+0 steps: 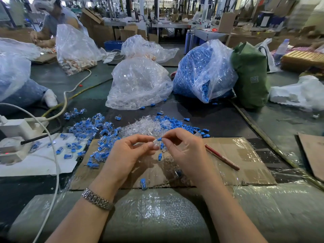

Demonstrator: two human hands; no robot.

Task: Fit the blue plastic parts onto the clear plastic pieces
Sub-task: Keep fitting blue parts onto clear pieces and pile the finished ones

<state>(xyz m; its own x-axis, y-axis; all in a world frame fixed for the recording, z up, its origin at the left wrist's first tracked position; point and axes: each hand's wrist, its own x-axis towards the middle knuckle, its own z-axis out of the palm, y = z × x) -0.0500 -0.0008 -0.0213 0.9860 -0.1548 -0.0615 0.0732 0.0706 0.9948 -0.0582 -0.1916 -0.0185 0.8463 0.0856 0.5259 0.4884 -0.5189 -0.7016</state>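
Note:
My left hand (130, 151) pinches a clear plastic piece (155, 144) between thumb and fingertips above the cardboard sheet (242, 160). My right hand (182, 148) pinches a small blue part (159, 139) whose tip meets the top of the clear piece. Further blue parts (159, 156) show between the two hands below it. A heap of loose clear pieces (145, 127) lies just beyond my hands, with loose blue parts (189, 128) to its right. Several fitted blue-and-clear pieces (98, 132) are spread to the left.
A bag of clear pieces (138, 85) and a bag of blue parts (201, 74) stand behind the heap. A red pencil (221, 157) lies on the cardboard at right. A white power strip (19, 130) with cables sits at left. Another person (52, 20) works at far left.

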